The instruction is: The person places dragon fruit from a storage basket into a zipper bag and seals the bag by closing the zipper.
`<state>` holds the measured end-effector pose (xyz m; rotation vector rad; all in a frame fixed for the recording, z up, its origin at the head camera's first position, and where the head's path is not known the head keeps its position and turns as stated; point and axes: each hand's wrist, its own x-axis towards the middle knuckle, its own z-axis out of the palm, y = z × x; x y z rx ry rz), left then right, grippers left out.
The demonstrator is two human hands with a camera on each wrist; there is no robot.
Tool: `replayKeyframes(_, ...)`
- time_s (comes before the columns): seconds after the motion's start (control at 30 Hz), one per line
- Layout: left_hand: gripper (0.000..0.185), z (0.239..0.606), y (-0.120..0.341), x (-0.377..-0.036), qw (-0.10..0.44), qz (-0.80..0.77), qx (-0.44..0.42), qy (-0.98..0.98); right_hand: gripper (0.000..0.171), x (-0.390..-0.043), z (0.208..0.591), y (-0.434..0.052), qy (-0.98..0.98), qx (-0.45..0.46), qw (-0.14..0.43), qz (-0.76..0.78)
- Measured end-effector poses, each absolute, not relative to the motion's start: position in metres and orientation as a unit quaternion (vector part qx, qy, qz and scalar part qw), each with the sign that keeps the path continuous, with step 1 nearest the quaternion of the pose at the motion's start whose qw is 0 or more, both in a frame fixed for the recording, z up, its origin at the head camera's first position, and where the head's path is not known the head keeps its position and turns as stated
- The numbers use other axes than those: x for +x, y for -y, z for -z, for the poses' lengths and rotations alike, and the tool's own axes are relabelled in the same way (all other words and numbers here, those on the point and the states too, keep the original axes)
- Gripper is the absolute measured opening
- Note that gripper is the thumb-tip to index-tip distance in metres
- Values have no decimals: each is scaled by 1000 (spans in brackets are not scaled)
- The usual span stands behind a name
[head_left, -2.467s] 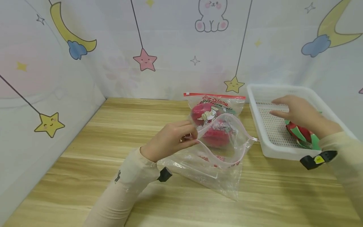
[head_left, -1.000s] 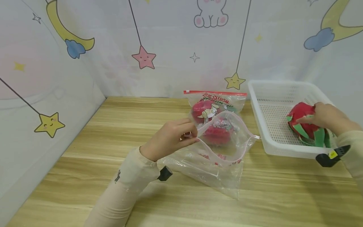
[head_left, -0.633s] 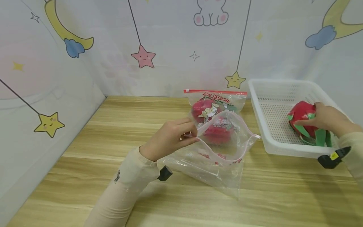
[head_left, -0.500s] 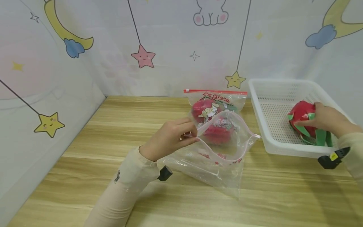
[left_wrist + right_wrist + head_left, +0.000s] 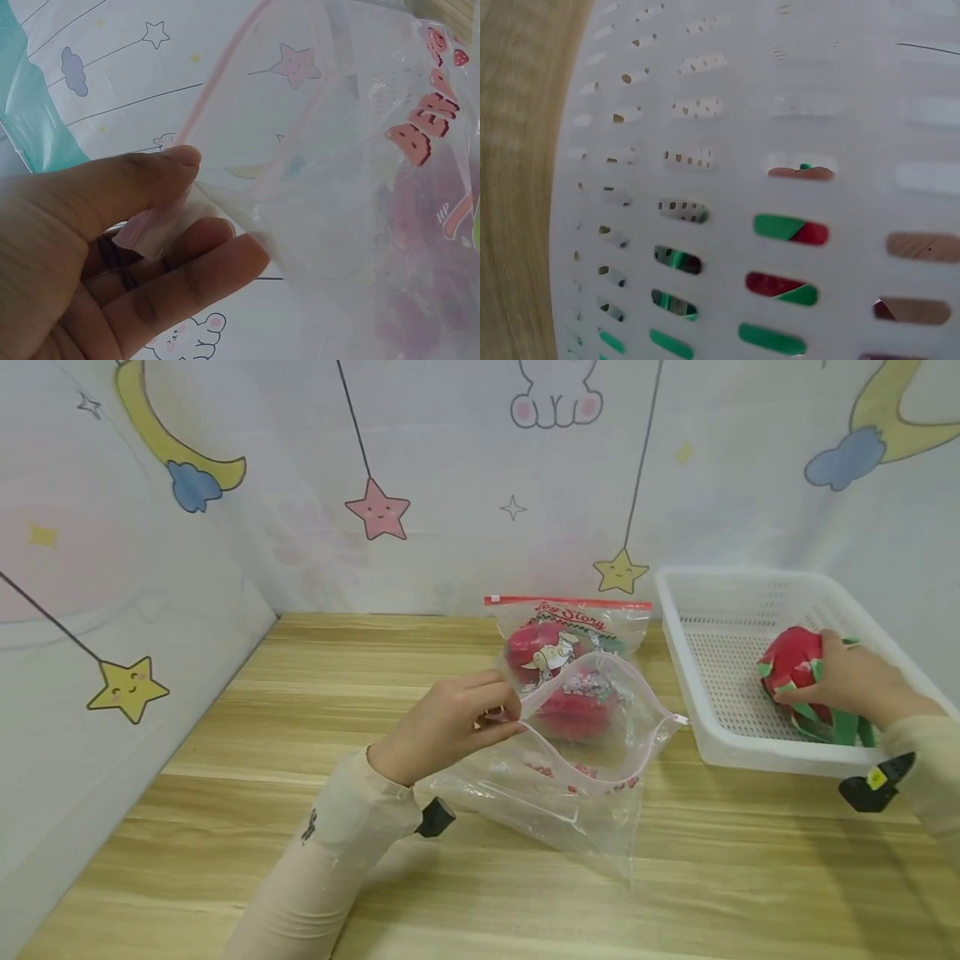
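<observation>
My left hand [image 5: 450, 727] pinches the pink zip edge of a clear zip bag [image 5: 525, 810] between thumb and fingers. The bag's mouth gapes toward the right, and red "BERR" lettering shows on its film in the left wrist view. Inside the white basket, my right hand [image 5: 862, 681] grips a red toy dragon fruit [image 5: 789, 657] with green leaves, thumb at its near-left side and fingers over its far side. The right wrist view meets the basket's slotted wall [image 5: 735, 135], with bits of red, green and fingers showing through the slots.
Behind the open bag lies a second zip bag [image 5: 573, 602] with a red zip, "Toy Story" print and red items inside. The white basket [image 5: 750, 752] stands on the right of the wooden table [image 5: 337, 652]. A cartoon-patterned cloth [image 5: 450, 460] hangs behind.
My right hand, earlier spread over the basket, has come down to the right and taken hold of the toy dragon fruit, which has tilted slightly. The left hand keeps its pinch.
</observation>
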<state>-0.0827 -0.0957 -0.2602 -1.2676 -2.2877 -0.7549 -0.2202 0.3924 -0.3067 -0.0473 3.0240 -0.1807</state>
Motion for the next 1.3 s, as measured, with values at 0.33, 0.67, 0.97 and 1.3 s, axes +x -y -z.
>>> replayKeyframes(0.33,16,263,96,-84,197,281,-453,823,128,-220,306,-393,-997,-11,34,61)
replayKeyframes(0.67,16,262,96,-83,199,277,-451,825,123,-217,290,-387,-998,-22,3,57)
replayKeyframes(0.97,16,261,94,-84,198,274,-451,826,119,-210,274,-382,-998,-42,-6,50)
replayKeyframes(1.3,16,261,94,-84,196,276,-442,831,115,-201,250,-365,-995,-68,-58,38)
